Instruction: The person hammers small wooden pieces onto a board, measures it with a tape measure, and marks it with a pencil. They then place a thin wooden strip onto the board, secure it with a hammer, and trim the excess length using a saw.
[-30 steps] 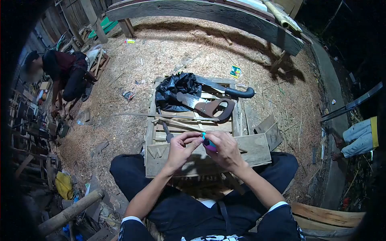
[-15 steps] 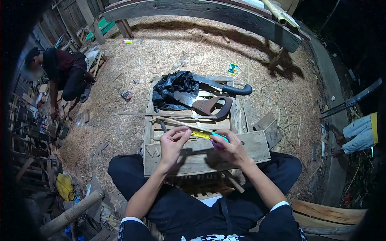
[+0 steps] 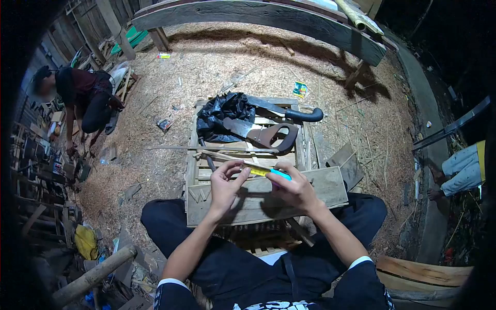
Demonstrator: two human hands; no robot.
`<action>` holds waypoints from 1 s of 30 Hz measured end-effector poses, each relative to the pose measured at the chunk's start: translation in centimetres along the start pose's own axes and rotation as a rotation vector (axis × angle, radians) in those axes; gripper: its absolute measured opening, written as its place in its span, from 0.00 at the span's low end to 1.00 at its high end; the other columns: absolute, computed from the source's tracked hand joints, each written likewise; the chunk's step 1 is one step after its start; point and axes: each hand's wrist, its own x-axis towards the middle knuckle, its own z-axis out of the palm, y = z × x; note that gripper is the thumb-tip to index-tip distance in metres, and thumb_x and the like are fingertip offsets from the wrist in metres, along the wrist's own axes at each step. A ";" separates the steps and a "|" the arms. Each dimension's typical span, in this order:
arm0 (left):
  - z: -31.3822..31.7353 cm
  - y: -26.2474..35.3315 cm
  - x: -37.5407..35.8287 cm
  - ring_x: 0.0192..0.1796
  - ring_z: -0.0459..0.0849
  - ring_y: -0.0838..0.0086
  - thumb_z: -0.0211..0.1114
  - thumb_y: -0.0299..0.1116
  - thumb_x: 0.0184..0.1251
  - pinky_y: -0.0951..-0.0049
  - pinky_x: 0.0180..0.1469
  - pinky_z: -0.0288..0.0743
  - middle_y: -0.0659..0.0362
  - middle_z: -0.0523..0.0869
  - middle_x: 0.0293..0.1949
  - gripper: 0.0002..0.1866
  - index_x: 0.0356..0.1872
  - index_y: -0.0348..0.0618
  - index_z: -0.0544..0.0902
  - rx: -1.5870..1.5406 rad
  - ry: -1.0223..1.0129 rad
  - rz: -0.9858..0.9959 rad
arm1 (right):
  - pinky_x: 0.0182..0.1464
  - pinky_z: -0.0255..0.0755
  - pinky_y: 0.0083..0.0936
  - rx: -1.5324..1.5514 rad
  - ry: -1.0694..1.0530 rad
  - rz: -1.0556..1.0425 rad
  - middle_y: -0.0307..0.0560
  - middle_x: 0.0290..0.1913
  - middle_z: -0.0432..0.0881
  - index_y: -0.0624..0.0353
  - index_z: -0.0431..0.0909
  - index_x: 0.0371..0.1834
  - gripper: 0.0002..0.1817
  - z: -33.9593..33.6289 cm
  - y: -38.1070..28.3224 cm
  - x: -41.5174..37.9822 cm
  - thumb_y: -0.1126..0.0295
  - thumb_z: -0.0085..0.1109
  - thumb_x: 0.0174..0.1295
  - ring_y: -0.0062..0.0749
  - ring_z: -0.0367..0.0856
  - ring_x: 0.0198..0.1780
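Note:
A tape measure (image 3: 279, 175) with a turquoise case sits in my right hand (image 3: 296, 190), fingers wrapped round it. Its short yellow blade (image 3: 257, 172) stretches across to my left hand (image 3: 224, 187), whose thumb and fingertips pinch the blade's free end. A thin wooden strip (image 3: 219, 155) runs just behind the blade, partly hidden by the fingers. Below both hands, a wooden board (image 3: 263, 206) lies across my lap side of a slatted wooden platform (image 3: 190, 163). A handsaw (image 3: 272, 138), a black-handled long blade (image 3: 302, 114) and a black plastic bag (image 3: 223, 116) rest on the slats farther out.
At the left a person (image 3: 85, 98) crouches near piled scraps and tools. Another person's legs (image 3: 460, 168) show at the right edge. A heavy wooden beam bench (image 3: 258, 21) spans the back. Wood shavings (image 3: 155, 129) cover the ground, and a thick pole (image 3: 95, 276) juts in at lower left.
Both hands shift very slightly, and the tape measure tilts a little in the right hand. The crouching person's arms have moved a bit. The saw, bag and board stay in place.

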 end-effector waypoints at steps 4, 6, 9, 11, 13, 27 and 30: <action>0.2 0.1 -0.1 0.57 0.87 0.78 0.79 0.25 0.69 0.76 0.61 0.82 0.56 0.89 0.56 0.23 0.62 0.32 0.84 -0.034 -0.021 -0.025 | 0.47 0.86 0.42 0.101 0.014 0.078 0.54 0.53 0.81 0.54 0.84 0.58 0.26 -0.2 -0.5 0.5 0.82 0.73 0.54 0.52 0.89 0.49; 0.3 0.3 -0.2 0.59 0.86 0.76 0.79 0.25 0.68 0.73 0.65 0.80 0.56 0.89 0.57 0.25 0.64 0.32 0.83 0.043 -0.034 0.029 | 0.46 0.86 0.41 0.095 0.029 0.073 0.53 0.53 0.81 0.54 0.84 0.57 0.26 -0.3 -0.5 0.8 0.83 0.74 0.53 0.51 0.89 0.48; 0.1 0.6 -0.2 0.62 0.85 0.73 0.79 0.24 0.65 0.70 0.71 0.75 0.56 0.88 0.59 0.29 0.67 0.32 0.82 0.209 -0.049 0.106 | 0.46 0.87 0.41 0.209 -0.001 0.166 0.53 0.53 0.81 0.54 0.85 0.57 0.26 -0.6 -0.8 1.2 0.83 0.75 0.53 0.50 0.90 0.47; -0.1 0.7 0.0 0.63 0.84 0.71 0.79 0.24 0.63 0.68 0.74 0.73 0.56 0.88 0.59 0.31 0.68 0.32 0.81 0.298 -0.049 0.128 | 0.47 0.87 0.40 0.170 0.012 0.145 0.54 0.53 0.82 0.55 0.85 0.58 0.27 -0.9 -1.0 1.6 0.83 0.75 0.52 0.50 0.90 0.47; -0.3 1.0 0.1 0.62 0.84 0.72 0.79 0.23 0.61 0.69 0.71 0.74 0.55 0.88 0.59 0.33 0.69 0.33 0.81 0.388 -0.047 0.220 | 0.47 0.87 0.40 0.186 0.002 0.150 0.53 0.53 0.82 0.55 0.85 0.58 0.27 -0.8 -0.8 1.7 0.83 0.75 0.53 0.50 0.90 0.47; -0.6 1.5 0.3 0.56 0.85 0.73 0.80 0.25 0.57 0.70 0.64 0.78 0.56 0.88 0.53 0.38 0.72 0.38 0.79 0.576 0.001 0.349 | 0.49 0.89 0.38 0.242 -0.040 0.171 0.52 0.54 0.81 0.55 0.84 0.58 0.27 -0.7 -1.0 2.0 0.84 0.75 0.53 0.45 0.91 0.48; -0.7 1.3 0.3 0.55 0.85 0.72 0.81 0.26 0.55 0.69 0.64 0.78 0.56 0.88 0.52 0.39 0.72 0.39 0.79 0.594 0.006 0.349 | 0.48 0.89 0.37 0.239 -0.040 0.158 0.52 0.54 0.81 0.55 0.84 0.59 0.28 -0.7 -1.0 1.9 0.85 0.75 0.52 0.44 0.91 0.48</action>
